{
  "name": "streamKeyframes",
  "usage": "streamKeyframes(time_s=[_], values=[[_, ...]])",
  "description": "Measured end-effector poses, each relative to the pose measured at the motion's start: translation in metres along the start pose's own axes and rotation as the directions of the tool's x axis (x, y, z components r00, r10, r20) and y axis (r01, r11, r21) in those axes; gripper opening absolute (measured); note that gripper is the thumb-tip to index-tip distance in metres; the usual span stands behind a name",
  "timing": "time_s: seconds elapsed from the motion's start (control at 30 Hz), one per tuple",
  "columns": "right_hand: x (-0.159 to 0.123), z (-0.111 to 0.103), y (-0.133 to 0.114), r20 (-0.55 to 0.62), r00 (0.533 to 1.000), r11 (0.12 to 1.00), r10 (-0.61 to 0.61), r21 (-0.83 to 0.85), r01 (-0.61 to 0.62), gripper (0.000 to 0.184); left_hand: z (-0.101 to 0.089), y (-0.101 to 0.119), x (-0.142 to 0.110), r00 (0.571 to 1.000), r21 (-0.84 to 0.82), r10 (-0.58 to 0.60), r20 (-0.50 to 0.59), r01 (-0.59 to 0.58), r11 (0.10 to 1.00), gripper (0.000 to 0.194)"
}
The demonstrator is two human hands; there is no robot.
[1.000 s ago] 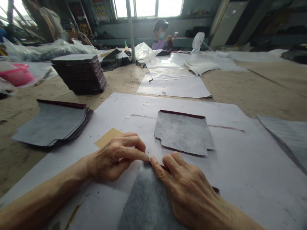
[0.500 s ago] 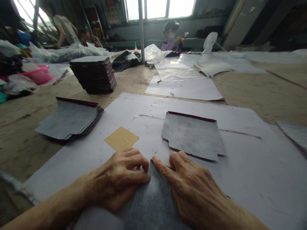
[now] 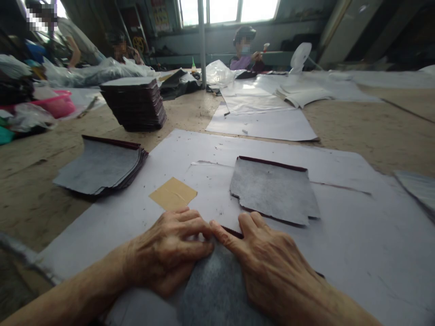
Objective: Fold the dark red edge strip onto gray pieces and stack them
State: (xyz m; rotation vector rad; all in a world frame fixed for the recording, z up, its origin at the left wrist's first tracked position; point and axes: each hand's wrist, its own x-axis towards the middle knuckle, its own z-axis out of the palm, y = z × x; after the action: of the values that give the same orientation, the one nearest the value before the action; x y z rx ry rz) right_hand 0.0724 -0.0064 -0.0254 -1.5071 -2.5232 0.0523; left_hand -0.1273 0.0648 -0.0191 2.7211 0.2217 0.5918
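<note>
A grey felt-backed piece [image 3: 214, 290] with a dark red edge lies under both my hands on a big white paper sheet [image 3: 340, 235]. My left hand [image 3: 170, 253] rests on its left part with fingers curled and pressed at the top edge. My right hand [image 3: 268, 267] lies flat on it, fingers stretched forward, the forefinger tip touching my left fingertips at the red edge. Just beyond them lies a second grey piece [image 3: 273, 190] with a red folded top edge, and a tan tape patch [image 3: 173, 194].
A fanned pile of grey pieces [image 3: 98, 165] lies at the left, a tall dark stack [image 3: 134, 104] behind it, a pink basin [image 3: 56, 104] further left. More white sheets [image 3: 261, 122] run ahead. People sit at the far end; another grey piece [image 3: 418, 188] is at the right.
My hands have drawn the near grey piece slightly toward me and pressed along its top edge; the left hand went from a pinch to curled fingers. The view turned left.
</note>
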Motion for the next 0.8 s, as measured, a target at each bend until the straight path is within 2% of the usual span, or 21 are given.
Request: streamKeyframes(time_s=[0.1,0.17,0.23,0.33,0.43,0.53,0.6,0.67,0.73,0.8], values=[[-0.003,-0.003,0.007,-0.074,0.996,0.987,0.045,0.159,-0.033,0.061,0.000,0.000,-0.001,1.000,0.003,-0.012,-0.009,0.012,1.000,0.029],[-0.007,-0.006,0.013,-0.144,0.982,0.942,0.120,0.328,-0.067,0.047,0.000,0.000,-0.002,1.000,-0.002,-0.015,-0.018,0.015,1.000,0.031],[-0.010,-0.009,0.017,-0.171,0.969,0.906,0.179,0.413,-0.094,0.031,0.000,0.000,-0.003,1.000,-0.011,-0.022,-0.017,0.022,1.000,0.031],[-0.012,-0.012,0.017,-0.121,0.968,0.933,0.218,0.318,-0.171,0.016,-0.001,0.002,-0.005,0.998,-0.021,-0.058,-0.025,0.058,0.998,0.030],[-0.011,-0.013,0.010,-0.064,0.961,0.937,0.271,0.246,-0.248,0.002,-0.002,0.003,-0.010,0.982,-0.090,-0.165,-0.087,0.157,0.983,0.028],[-0.011,-0.008,0.004,-0.077,0.959,0.933,0.273,0.264,-0.244,0.009,-0.001,-0.003,-0.015,0.937,-0.112,-0.298,-0.180,0.282,0.953,0.029],[-0.010,-0.001,0.002,-0.114,0.965,0.950,0.237,0.235,-0.206,0.015,0.005,-0.010,-0.013,0.924,-0.056,-0.320,-0.209,0.316,0.947,0.034],[-0.007,0.007,0.000,-0.142,0.972,0.970,0.188,0.179,-0.161,0.018,0.012,-0.014,-0.005,0.946,-0.006,-0.243,-0.216,0.247,0.969,0.033],[-0.003,0.013,0.000,-0.155,0.978,0.984,0.139,0.131,-0.119,0.017,0.019,-0.013,0.007,0.975,0.019,-0.063,-0.213,0.069,0.997,0.025],[0.000,0.016,0.002,-0.159,0.982,0.991,0.107,0.099,-0.092,0.018,0.021,-0.009,0.018,0.983,0.069,0.047,-0.176,-0.036,0.997,0.022]])
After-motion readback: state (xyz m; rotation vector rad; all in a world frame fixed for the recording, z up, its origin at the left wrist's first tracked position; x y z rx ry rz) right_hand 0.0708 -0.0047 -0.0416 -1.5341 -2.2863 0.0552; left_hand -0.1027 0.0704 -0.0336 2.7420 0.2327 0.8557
